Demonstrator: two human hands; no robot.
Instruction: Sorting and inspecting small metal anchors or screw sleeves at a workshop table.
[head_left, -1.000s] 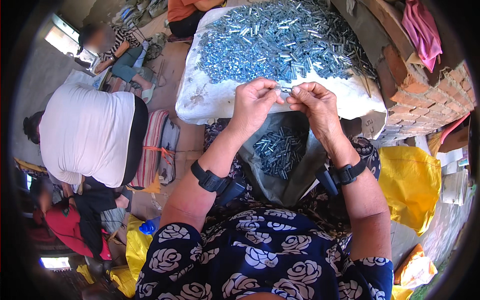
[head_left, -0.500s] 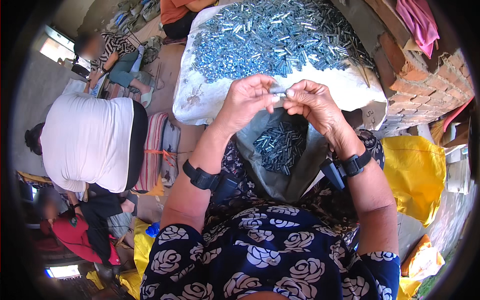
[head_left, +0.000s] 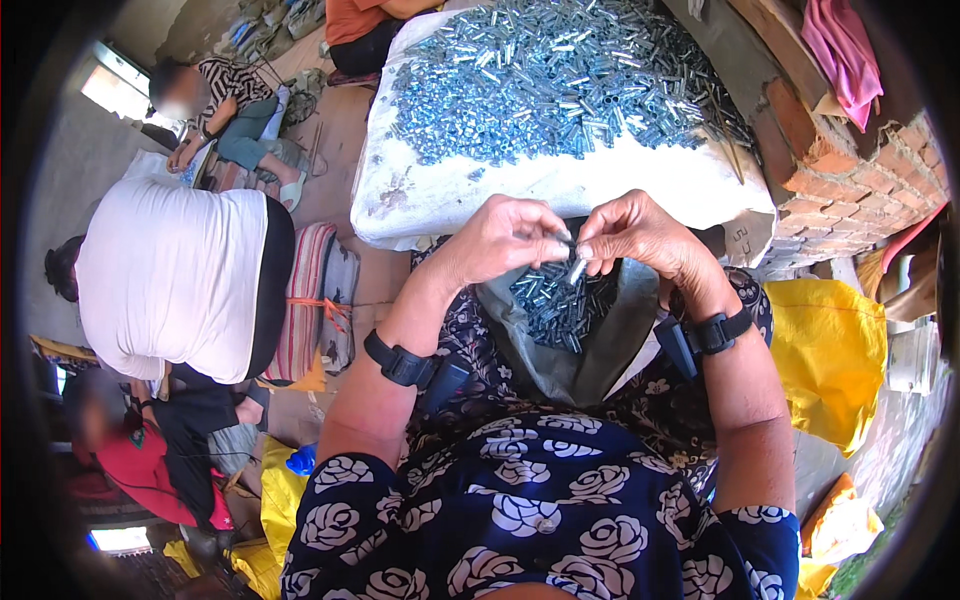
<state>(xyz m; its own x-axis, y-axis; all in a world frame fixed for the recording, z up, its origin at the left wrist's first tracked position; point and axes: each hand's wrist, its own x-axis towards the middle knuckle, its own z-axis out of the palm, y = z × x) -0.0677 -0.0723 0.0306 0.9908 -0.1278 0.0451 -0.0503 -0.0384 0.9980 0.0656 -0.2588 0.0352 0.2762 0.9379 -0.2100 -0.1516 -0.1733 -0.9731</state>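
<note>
My left hand (head_left: 505, 238) and my right hand (head_left: 635, 232) meet fingertip to fingertip over my lap. Between them I pinch a small silvery metal piece (head_left: 577, 268), which hangs down from the right fingers; the left fingers touch its top. Directly below lies a grey cloth (head_left: 590, 370) across my lap holding a small heap of the same metal pieces (head_left: 555, 305). Just beyond my hands a white sack (head_left: 480, 190) is spread out, carrying a large pile of shiny metal pieces (head_left: 560, 75). Both wrists wear black bands.
A person in a white top (head_left: 175, 275) sits close on my left, back turned. Another person (head_left: 225, 115) sits farther off at upper left, and a third in red (head_left: 130, 455) at lower left. A brick stack (head_left: 850, 190) and a yellow sack (head_left: 825, 360) stand to my right.
My hands have dropped from the sack's edge to just above the lap cloth. The metal piece now points down from my right fingers.
</note>
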